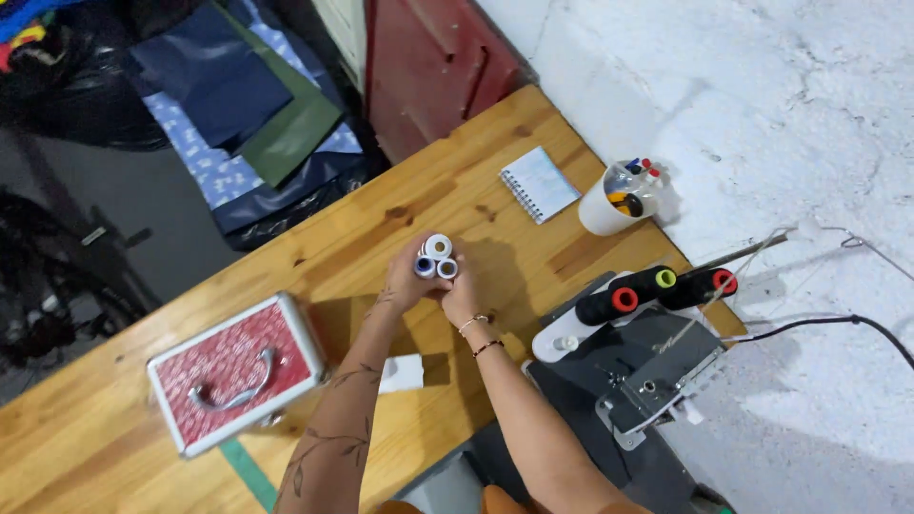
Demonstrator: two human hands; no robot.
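Both hands (pixel 433 286) clasping three thread spools (pixel 435 257), upright, open ends facing up

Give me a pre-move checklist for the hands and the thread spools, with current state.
1. Both hands on the load: ok. Left hand and right hand close together around the spools.
2. Spool count in the grip: ok, three tops show, two white and one blue.
3. Grip security underneath: cannot tell, the fingers hide the spool bases.
4. Spools lifted or resting on the wooden table: cannot tell from this angle.
5. Red case shut: ok, lid down, handle flat.
6. Clearance to the sewing machine with its black cones: ok, apart from the right hand.
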